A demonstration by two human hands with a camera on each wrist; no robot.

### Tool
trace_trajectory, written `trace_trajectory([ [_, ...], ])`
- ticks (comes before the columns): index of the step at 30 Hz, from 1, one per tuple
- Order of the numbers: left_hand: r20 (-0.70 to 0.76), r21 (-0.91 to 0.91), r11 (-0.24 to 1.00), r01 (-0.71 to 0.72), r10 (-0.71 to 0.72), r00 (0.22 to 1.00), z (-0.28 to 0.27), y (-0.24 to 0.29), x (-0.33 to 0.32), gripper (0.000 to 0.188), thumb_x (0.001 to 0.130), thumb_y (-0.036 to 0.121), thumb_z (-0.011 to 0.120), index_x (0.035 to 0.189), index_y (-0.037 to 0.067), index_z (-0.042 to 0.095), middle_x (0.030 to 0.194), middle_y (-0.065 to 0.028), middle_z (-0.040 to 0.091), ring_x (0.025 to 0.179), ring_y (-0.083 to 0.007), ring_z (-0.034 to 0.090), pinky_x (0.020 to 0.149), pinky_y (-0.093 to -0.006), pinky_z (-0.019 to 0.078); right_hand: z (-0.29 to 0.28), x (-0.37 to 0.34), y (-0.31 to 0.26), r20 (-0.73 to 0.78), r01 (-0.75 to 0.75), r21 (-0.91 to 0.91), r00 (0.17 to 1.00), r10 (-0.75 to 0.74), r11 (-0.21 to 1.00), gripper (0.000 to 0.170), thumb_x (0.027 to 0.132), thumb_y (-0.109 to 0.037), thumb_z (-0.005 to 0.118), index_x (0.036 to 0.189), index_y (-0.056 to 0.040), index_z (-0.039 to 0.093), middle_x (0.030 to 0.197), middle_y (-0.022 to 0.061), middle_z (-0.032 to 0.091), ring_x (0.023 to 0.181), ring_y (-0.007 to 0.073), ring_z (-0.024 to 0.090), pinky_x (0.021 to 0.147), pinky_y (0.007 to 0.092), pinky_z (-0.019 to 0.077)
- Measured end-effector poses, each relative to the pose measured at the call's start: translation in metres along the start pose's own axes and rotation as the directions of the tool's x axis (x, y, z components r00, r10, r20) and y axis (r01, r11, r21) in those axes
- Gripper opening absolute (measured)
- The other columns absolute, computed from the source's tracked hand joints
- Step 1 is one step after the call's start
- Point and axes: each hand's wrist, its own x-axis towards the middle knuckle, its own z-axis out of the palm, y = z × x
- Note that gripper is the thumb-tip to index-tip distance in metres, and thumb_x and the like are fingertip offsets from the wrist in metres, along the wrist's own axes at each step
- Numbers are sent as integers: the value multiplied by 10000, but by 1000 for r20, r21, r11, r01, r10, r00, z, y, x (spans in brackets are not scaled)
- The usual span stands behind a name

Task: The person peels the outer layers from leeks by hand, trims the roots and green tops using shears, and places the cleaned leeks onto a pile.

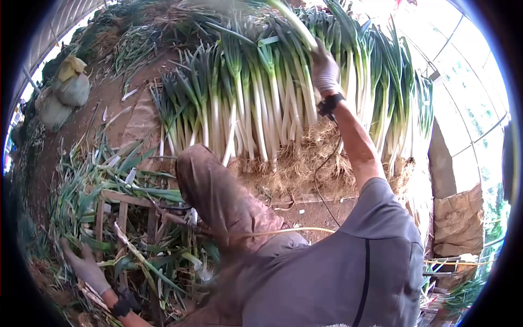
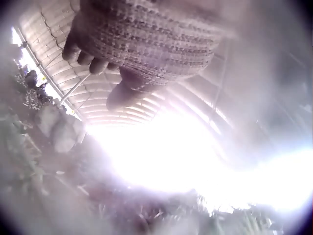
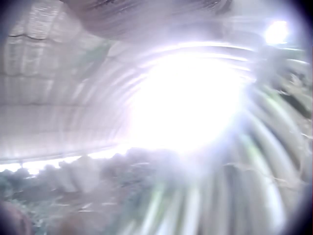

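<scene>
At the top of the head view my gloved right hand (image 1: 326, 68) grips a long leek (image 1: 297, 26), its pale stalk slanting up and left out of the frame. Below and around this hand lies a wide row of leeks (image 1: 256, 109), leaves pointing away and tangled roots (image 1: 321, 147) toward me. Low on the left, my gloved left hand (image 1: 90, 270) is over a heap of leaf scraps (image 1: 169, 267), fingers spread and holding nothing visible. The left wrist view shows the glove (image 2: 146, 44) with bare fingertips (image 2: 98, 66). Blur veils most of the right wrist view.
Beside the left hand a wooden frame (image 1: 124, 218) stands among the scraps. My bent knee (image 1: 204, 180) comes between the heap and the row. Tied sacks (image 1: 73, 90) sit at the far left; brown paper (image 1: 460, 218) hangs at the right. A yellow cord (image 1: 294, 229) crosses near my lap.
</scene>
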Motion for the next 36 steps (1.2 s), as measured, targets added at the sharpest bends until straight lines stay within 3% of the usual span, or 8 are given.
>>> trace_trajectory([
  [4, 290, -18, 980, 198, -184, 939, 9, -43, -67, 706, 852, 45, 694, 1480, -21, 379, 1508, -220, 436, 1377, -306, 448, 1138, -386, 336, 12, -44, 172, 215, -453, -522, 750, 625, 723, 488, 842, -134, 623, 1308, -40, 514, 1109, 221, 671, 961, 374, 685, 856, 440, 557],
  [12, 338, 190, 916, 353, -398, 853, -93, -165, -149, 596, 855, 21, 687, 1406, -45, 469, 1351, -221, 578, 1227, -308, 562, 1085, -376, 411, 70, -63, 196, 145, -98, -590, 964, 224, 801, 476, 909, -408, 564, 1158, -3, 594, 1083, 205, 630, 974, 365, 639, 839, 541, 501],
  [19, 448, 237, 892, 384, -451, 772, -77, -105, -155, 753, 817, 371, 803, 1331, -91, 504, 1215, -263, 645, 1151, -349, 627, 941, -398, 497, 88, -101, -173, 414, 68, 547, 844, -340, 834, 433, 951, -338, 648, 1270, -46, 628, 1180, 173, 696, 1025, 274, 694, 901, 347, 533],
  [23, 647, 465, 752, 467, -649, 401, 21, -117, -179, 1192, 754, 645, 753, 1492, -127, 224, 1429, -363, 443, 1361, -403, 455, 1146, -393, 353, 66, -222, -358, 672, -184, 729, 369, -642, 659, 441, 931, -293, 662, 1274, -20, 620, 1173, 209, 687, 995, 293, 703, 843, 358, 553],
  [28, 422, 477, 721, 502, -690, 588, 118, -56, -202, 988, 779, 457, 795, 1512, 24, 294, 1394, -273, 523, 1303, -388, 519, 1112, -486, 386, 22, -337, -459, 655, 355, 667, 138, -743, 655, 701, 853, -459, 722, 1383, -47, 520, 1224, 236, 650, 1111, 332, 653, 949, 421, 520],
  [31, 282, 520, 767, 376, -570, 772, 130, -61, -209, 548, 856, 209, 704, 1349, 64, 516, 1135, -178, 671, 1054, -332, 654, 922, -509, 495, 33, -357, -458, 757, 154, 653, -149, -636, 742, 678, 850, -463, 722, 1331, -21, 540, 1151, 269, 649, 1068, 389, 650, 901, 465, 515],
  [34, 464, 416, 795, 441, -603, 649, 98, -71, -204, 404, 896, 106, 627, 1298, 108, 585, 929, -170, 712, 864, -313, 705, 776, -447, 557, 32, -361, -437, 678, -97, 734, 42, -734, 672, 603, 858, -428, 713, 1280, -20, 578, 1161, 233, 666, 1086, 391, 640, 926, 439, 510],
  [36, 369, 308, 903, 301, -405, 837, 80, -86, -214, 332, 905, 17, 572, 1195, 140, 676, 822, -185, 709, 704, -312, 700, 650, -450, 570, 35, -366, -431, 721, -258, 673, 17, -693, 694, 535, 874, -373, 713, 1232, 8, 600, 1144, 220, 676, 1066, 371, 650, 914, 421, 513],
])
